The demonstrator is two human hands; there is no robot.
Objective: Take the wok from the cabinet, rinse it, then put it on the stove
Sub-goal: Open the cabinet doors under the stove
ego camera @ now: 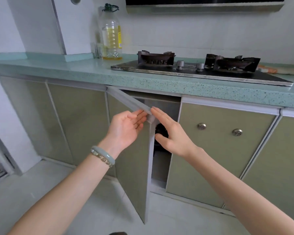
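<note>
We are on the first step: getting into the cabinet [165, 102] under the stove [193, 72]. Its door [132, 175] is swung part of the way out toward us, so there is a tall, thin gap. Our left hand [126, 128] is in the middle of the view, with its straight fingers lying on the top corner of the door. It is loose and not wrapped round anything. Our right hand [171, 134] is at 3 o'clock from the left one, just on the other side of the door's edge. It is flat and spread out and holds nothing. Its fingertips are at the door's top corner, but we cannot tell if they touch it. Behind this hand, inside the gap, we see a bit of something dark, which we think is the wok [160, 128]. Most of it is hidden. The stove sits on the green counter [75, 68] at 1 o'clock from our hands, and both its burners are bare. We think the next move is to swing the door wide to 9 o'clock, because the gap looks too thin for a big pan. Then we can reach in and find a good place to grab. No sink shows here.
</note>
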